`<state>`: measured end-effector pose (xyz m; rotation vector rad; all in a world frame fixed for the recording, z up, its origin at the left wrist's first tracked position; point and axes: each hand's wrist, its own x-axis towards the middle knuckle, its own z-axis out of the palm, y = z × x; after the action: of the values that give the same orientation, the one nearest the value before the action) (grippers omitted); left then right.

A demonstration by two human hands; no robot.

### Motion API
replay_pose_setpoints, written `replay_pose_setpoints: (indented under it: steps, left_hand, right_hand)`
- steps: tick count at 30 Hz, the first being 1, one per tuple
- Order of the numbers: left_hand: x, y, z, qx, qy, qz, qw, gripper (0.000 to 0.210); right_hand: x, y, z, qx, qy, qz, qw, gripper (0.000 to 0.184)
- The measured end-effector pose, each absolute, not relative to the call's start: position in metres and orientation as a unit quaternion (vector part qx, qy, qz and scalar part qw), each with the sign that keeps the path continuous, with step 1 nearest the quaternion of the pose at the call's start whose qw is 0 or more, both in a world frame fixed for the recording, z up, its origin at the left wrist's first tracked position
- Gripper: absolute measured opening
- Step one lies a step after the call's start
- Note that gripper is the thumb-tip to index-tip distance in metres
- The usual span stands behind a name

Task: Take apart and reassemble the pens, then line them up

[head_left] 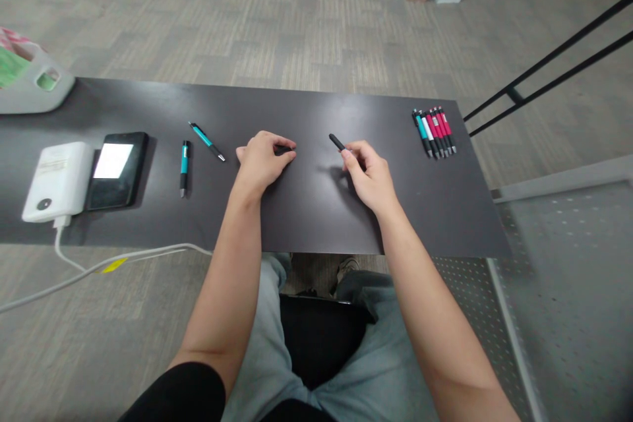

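My left hand (262,157) rests on the dark table with thumb and fingers pinched round a slim black piece (283,150). It looks like part of a pen, and most of it is hidden by the fingers. To its right, my right hand (368,171) grips a pen (336,141) just above the table; only the black end sticks out, pointing up and left. Two teal-and-black pens lie left of my left hand: one upright in view (184,168), the other slanted (206,141). A row of several pens (435,132), teal, white and red with black grips, lies beyond my right hand.
On the left of the table (316,224) are a black phone (119,170) and a white power bank (59,181) with a white cable (148,252) running off the front edge. A white basket (34,92) stands at the far left corner. Black metal bars (548,66) rise at the right.
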<state>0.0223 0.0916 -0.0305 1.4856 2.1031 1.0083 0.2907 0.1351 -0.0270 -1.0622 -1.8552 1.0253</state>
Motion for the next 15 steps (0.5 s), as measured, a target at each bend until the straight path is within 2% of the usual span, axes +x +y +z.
replay_pose_setpoints:
  steps: [6, 10, 12, 15]
  left_hand:
    - [0.022, 0.088, -0.026, 0.517, 0.749, 0.365, 0.199, 0.022]
    - [0.030, 0.082, -0.009, 0.505, 0.731, 0.403, 0.217, 0.040]
    - [0.038, 0.081, 0.001, 0.516, 0.665, 0.472, 0.262, 0.048]
    - [0.056, 0.080, 0.015, 0.513, 0.527, 0.549, 0.396, 0.051]
  right_hand:
    - [0.291, 0.134, -0.024, -0.414, -0.728, 0.404, 0.369, 0.054]
    - [0.290, 0.134, -0.024, -0.406, -0.723, 0.418, 0.371, 0.061]
    - [0.287, 0.132, -0.021, -0.393, -0.704, 0.457, 0.376, 0.066]
    - [0.281, 0.126, -0.014, -0.370, -0.654, 0.552, 0.362, 0.070]
